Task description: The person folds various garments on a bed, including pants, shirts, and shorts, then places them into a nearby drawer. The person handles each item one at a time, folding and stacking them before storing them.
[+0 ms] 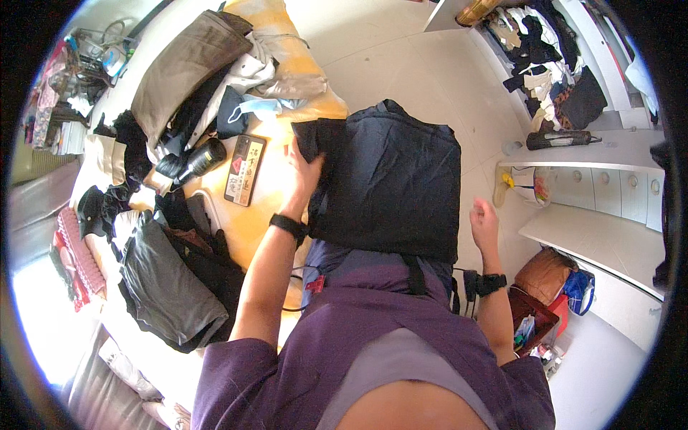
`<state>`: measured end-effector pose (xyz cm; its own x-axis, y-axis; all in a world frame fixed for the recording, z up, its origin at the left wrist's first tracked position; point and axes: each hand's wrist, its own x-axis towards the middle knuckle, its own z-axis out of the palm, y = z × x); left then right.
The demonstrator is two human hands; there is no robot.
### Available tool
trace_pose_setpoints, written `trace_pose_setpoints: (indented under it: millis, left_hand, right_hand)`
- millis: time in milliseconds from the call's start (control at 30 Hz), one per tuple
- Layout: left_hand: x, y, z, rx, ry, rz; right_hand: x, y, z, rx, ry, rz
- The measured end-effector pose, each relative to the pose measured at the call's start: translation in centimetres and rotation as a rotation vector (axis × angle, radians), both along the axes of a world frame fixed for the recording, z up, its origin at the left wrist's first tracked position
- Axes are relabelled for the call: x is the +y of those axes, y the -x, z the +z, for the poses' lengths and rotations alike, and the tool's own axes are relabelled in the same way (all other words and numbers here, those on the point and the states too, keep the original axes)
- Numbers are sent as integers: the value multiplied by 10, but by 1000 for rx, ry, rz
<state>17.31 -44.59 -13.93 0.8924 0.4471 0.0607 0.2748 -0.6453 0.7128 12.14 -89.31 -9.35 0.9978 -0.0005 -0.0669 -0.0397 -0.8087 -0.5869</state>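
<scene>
A black folded garment (392, 183) lies spread over the person's lap. At its upper left, my left hand (303, 174) rests against a dark fabric part; the fingertips are partly hidden by it, and whether they grip it is hard to tell. My right hand (484, 215) is raised off the garment's right side, fingers loosely bent, touching nothing visible. On the yellow-and-white bedding (279, 129) left of the garment lie a phone in a decorated case (245, 171), a black cylindrical bottle (207, 158) and a light blue face mask (260, 107).
Folded brown trousers (188, 70) and a grey garment (172, 285) lie on the bed at the left. On the right stand a white shelf unit (586, 226), a compartment of piled clothes (559, 80), a brown bag (545, 274) and a dark red box (532, 317).
</scene>
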Motion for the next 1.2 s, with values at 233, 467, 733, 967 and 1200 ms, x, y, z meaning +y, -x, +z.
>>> trace_pose_setpoints:
  millis: [233,467,733,967,1200]
  left_hand:
    - [71,-29,25,-147,1198,660]
    - [-17,-6,78,-17,140,-536]
    - [-43,10,49,162,-12,-761]
    - [-23,1,89,61,17,-905]
    - [108,-45,116,-217,54,-177]
  right_hand:
    - [208,-60,81,-348,-53,675]
    - [227,-68,43,-188,-106,817]
    - [-5,-56,-59,598,-651,-859]
    - [10,-2,-92,936,-988,-287]
    - [-26,1,-132,1006,-740,-88]
